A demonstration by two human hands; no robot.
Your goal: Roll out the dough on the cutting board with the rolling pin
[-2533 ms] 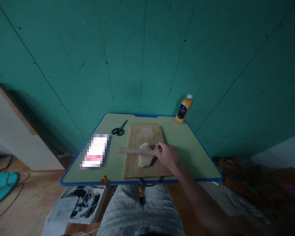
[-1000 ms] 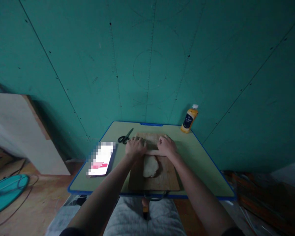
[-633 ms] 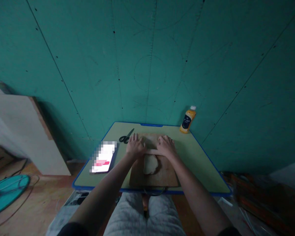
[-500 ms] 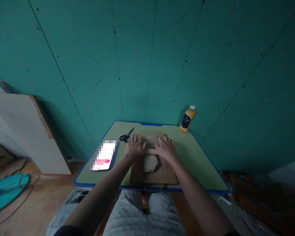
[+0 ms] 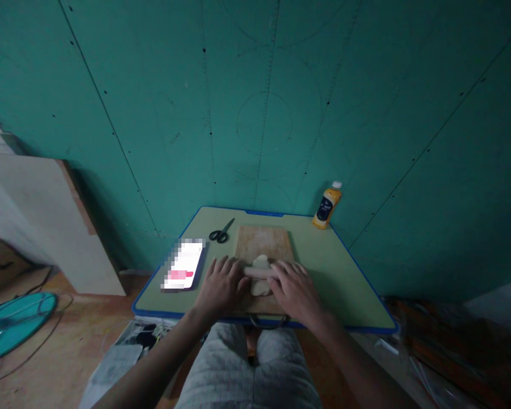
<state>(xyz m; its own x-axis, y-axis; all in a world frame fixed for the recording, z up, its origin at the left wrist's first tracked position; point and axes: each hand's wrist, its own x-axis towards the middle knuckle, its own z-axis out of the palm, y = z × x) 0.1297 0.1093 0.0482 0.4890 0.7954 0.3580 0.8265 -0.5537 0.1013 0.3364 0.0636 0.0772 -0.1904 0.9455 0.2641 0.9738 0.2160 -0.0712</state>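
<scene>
A pale rolling pin (image 5: 259, 273) lies crosswise over a flat round of dough (image 5: 262, 288), whose edges show on both sides of the pin. My left hand (image 5: 224, 284) is curled over the pin's left end, with the thumb toward the middle. The right end is under my right hand (image 5: 296, 288), fingers bent over it. Beneath the dough is a wooden cutting board (image 5: 264, 241), with a dark handle at its near edge. Both hands cover the ends of the pin and the sides of the board.
On the table (image 5: 344, 284) with a blue rim lie black-handled scissors (image 5: 221, 232) and a tablet-like device (image 5: 183, 265), left of the board. A bottle (image 5: 327, 205) with orange contents stands at the back right corner. A green wall (image 5: 255, 113) rises behind.
Both hands have drawn the rolling pin toward me, from beyond the dough onto the middle of it. The view has shifted slightly.
</scene>
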